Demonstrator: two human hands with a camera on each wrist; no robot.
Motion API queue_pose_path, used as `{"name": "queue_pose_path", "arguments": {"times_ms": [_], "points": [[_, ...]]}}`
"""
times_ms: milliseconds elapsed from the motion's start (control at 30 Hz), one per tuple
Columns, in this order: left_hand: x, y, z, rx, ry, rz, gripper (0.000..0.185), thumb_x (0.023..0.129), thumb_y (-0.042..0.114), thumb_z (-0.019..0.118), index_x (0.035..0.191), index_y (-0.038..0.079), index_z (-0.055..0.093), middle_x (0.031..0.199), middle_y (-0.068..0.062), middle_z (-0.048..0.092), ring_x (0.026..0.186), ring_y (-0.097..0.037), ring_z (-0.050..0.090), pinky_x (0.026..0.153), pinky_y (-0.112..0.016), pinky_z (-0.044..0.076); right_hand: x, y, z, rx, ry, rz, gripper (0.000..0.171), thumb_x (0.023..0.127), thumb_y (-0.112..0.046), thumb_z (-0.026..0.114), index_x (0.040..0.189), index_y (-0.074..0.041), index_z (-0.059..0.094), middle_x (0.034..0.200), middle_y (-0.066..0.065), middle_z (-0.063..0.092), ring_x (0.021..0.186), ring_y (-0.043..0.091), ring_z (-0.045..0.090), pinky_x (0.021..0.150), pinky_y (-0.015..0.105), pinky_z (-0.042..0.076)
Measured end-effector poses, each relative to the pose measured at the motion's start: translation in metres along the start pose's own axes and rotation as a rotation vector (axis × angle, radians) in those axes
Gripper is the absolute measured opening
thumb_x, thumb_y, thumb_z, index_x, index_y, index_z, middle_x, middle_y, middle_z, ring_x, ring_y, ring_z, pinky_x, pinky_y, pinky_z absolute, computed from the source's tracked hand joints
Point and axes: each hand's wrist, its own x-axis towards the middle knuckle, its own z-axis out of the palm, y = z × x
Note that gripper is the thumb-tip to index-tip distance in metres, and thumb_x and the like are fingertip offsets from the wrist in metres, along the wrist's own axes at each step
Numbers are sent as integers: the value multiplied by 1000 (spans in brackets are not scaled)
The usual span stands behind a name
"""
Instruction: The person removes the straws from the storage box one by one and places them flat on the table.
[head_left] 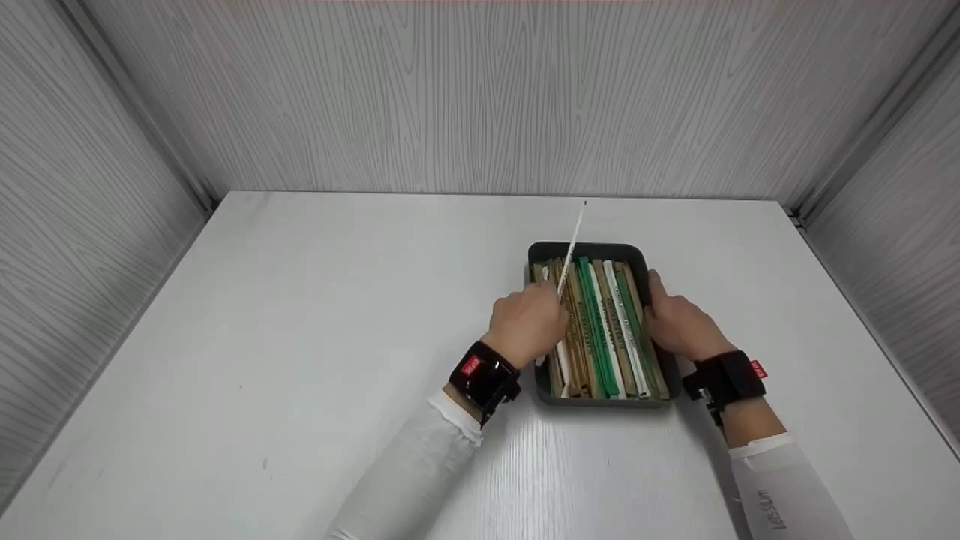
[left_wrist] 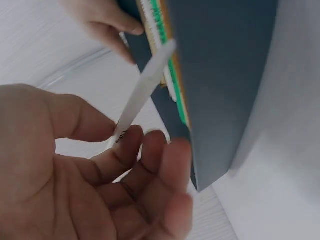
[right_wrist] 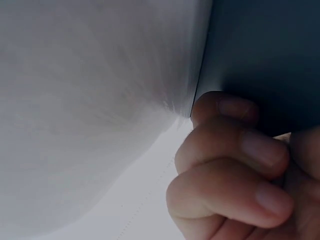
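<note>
A dark rectangular box (head_left: 600, 402) lies on the white table, filled with a row of slim paper packets (head_left: 600, 330) in brown, green and white. My left hand (head_left: 529, 322) is over the box's left side and pinches a slim white packet (head_left: 572, 247) between thumb and index finger, its far end slanting up. In the left wrist view that white packet (left_wrist: 145, 87) has small dark print near the fingertips. My right hand (head_left: 684, 326) holds the box's right side; its curled fingers (right_wrist: 225, 190) are against the dark outer wall in the right wrist view.
The white tabletop (head_left: 300, 322) stretches far to the left of the box. Grey wood-grain panels rise at the back (head_left: 480, 97), the left (head_left: 82, 225) and the right (head_left: 892, 225). Dark bands (head_left: 484, 379) circle both wrists.
</note>
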Motion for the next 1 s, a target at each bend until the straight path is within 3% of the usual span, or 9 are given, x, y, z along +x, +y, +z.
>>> {"name": "queue_pose_path", "arguments": {"times_ms": [67,267,433,533,733,1000], "points": [[-1,-6,-6,-98,29,0,17,105,16,53,91,8,60,76,-3,60,61,-19,61,51,-36,52,0,0,0,-4,-2,3,69,107,-16,35,161,10,0,97,35,67,70,31,63,69,51,53],[-7,-29,-23,-279,150,17,14,104,11,52,92,6,59,71,-1,55,53,-12,50,44,-26,41,0,0,-1,8,-3,25,68,107,-17,32,162,8,0,110,41,64,76,34,64,72,51,53],[-16,-55,-34,-223,270,18,14,102,6,55,94,-1,65,79,-8,64,60,-14,55,50,-28,47,0,0,0,20,-16,34,68,107,-17,32,162,7,-1,115,42,63,78,34,64,72,50,53],[-24,-74,-39,-157,301,-12,15,101,6,59,101,-5,69,88,-13,68,68,-19,63,57,-32,54,0,-1,0,18,-20,37,68,107,-17,32,162,7,-1,114,42,63,79,34,64,73,50,53],[-43,-111,-41,-76,287,-107,19,98,5,66,109,-9,71,94,-18,68,73,-28,70,62,-38,59,1,-4,0,10,-12,26,68,107,-17,32,162,8,0,111,41,64,78,34,64,72,51,53],[-59,-141,-32,-40,241,-187,9,93,-6,63,96,-13,67,82,-16,58,64,-28,63,55,-43,56,0,-2,0,4,-13,16,68,107,-15,32,161,10,-1,91,31,67,67,29,62,63,46,51]]}}
